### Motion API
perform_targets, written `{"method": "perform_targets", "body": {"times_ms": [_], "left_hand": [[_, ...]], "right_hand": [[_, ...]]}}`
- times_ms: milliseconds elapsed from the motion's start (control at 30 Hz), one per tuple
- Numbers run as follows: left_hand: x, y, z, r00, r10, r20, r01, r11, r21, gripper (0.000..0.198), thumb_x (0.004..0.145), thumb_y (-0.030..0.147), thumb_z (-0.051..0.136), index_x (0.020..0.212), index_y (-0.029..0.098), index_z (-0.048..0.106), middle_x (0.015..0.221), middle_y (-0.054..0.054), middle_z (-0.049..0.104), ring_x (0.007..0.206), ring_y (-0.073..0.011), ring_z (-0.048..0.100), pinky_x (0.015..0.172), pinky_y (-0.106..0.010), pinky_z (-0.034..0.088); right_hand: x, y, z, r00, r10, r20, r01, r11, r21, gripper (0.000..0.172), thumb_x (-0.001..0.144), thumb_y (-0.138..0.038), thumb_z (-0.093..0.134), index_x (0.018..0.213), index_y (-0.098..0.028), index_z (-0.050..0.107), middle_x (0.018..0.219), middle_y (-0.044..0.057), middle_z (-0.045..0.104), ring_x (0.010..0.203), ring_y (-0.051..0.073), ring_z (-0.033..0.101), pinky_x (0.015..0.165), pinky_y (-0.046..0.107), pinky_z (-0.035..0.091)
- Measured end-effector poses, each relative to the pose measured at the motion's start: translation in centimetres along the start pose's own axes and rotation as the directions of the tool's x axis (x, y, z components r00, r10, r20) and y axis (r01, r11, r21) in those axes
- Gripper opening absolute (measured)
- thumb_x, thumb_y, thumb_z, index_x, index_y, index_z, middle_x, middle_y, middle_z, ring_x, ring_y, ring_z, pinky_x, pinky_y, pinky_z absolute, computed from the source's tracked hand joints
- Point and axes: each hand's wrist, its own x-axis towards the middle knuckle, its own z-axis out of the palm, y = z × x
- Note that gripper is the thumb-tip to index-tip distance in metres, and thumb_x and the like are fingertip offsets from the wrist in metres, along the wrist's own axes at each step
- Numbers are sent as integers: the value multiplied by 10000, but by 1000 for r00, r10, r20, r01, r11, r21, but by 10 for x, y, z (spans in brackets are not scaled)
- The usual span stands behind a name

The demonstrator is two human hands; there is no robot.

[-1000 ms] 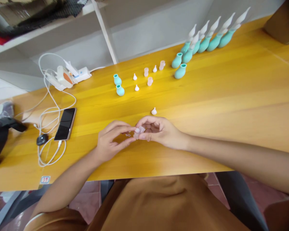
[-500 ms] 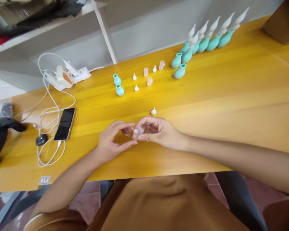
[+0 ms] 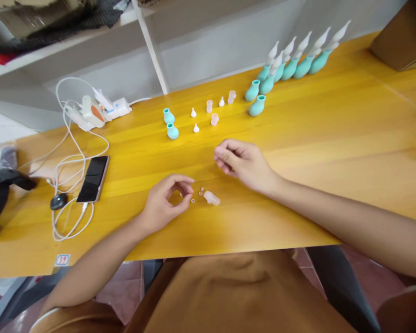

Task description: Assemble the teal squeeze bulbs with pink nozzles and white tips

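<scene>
My left hand [image 3: 168, 200] hovers low over the table with its fingers curved and the thumb apart from the index finger; nothing shows in it. Just right of its fingertips, several tiny clear rings [image 3: 193, 201] lie on the wood. Beside them is a translucent plastic tube piece [image 3: 212, 198], lying on its side and touched by neither hand. My right hand [image 3: 242, 163] is farther up, thumb and fingers pinched together. Its fingers cover the spot where a small white cone stood, so what they hold is hidden.
Two white cones [image 3: 193, 112] and two teal bulbs [image 3: 172, 131] stand behind, near translucent tube pieces [image 3: 214, 119] and another cone [image 3: 221, 101]. At the back right are teal bulbs with white tips [image 3: 303, 42] and two open ones [image 3: 257, 106]. A phone [image 3: 93, 179] and cables lie left.
The translucent tube piece has left my hands and now lies on the table. My right hand has moved up and right onto the cone's spot. My left thumb has drawn closer to its fingers.
</scene>
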Motion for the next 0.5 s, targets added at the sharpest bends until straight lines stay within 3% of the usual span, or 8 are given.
{"method": "perform_targets", "body": {"times_ms": [67, 133, 200, 267, 400, 500], "left_hand": [[-2, 6, 3, 998, 56, -1, -55, 982, 182, 343, 968, 133, 680, 1298, 215, 633, 1055, -61, 725, 906, -169, 723, 840, -327, 634], [-5, 16, 6, 969, 227, 98, -247, 895, 371, 408, 934, 181, 710, 1333, 204, 630, 1166, -114, 734, 1035, -239, 724, 929, -420, 628], [-8, 26, 10, 904, 374, 208, -427, 797, 426, 472, 926, 224, 716, 1386, 189, 614, 1216, -138, 749, 1111, -282, 719, 984, -462, 616], [-7, 32, 13, 878, 389, 277, -476, 762, 440, 512, 946, 241, 716, 1436, 173, 584, 1232, -145, 759, 1137, -290, 724, 993, -452, 611], [0, 30, 7, 898, 307, 316, -422, 806, 416, 447, 974, 188, 718, 1401, 184, 585, 1242, -135, 754, 1140, -273, 720, 1014, -443, 590], [2, 26, -2, 927, 262, 266, -353, 851, 390, 382, 975, 137, 715, 1338, 194, 611, 1218, -112, 744, 1119, -243, 704, 1020, -415, 573]], "right_hand": [[-1, -11, -12, 980, -124, -156, 92, 976, -199, 524, 1069, -701, 568, 927, -201, 641, 795, 25, 630, 646, 133, 552, 617, 279, 477], [-21, -27, -21, 941, -305, -150, 200, 854, -481, 584, 1098, -739, 439, 1037, -213, 684, 922, 75, 659, 727, 179, 588, 667, 321, 514], [-55, -39, -28, 954, -259, 154, 287, 627, -724, 680, 1033, -820, 481, 1273, -222, 696, 1143, 142, 673, 750, 222, 609, 641, 366, 524], [-90, -42, -33, 951, -167, 258, 308, 487, -817, 745, 1006, -795, 571, 1443, -192, 613, 1229, 182, 657, 736, 239, 635, 612, 381, 533], [-128, -16, -49, 961, -52, 270, 261, 488, -833, 783, 1030, -666, 652, 1579, -142, 458, 1376, 218, 588, 899, 281, 729, 800, 439, 646], [-135, 0, -60, 981, -38, 189, 179, 539, -823, 638, 1072, -526, 653, 1572, -177, 463, 1384, 200, 576, 965, 273, 736, 893, 451, 657]]}}
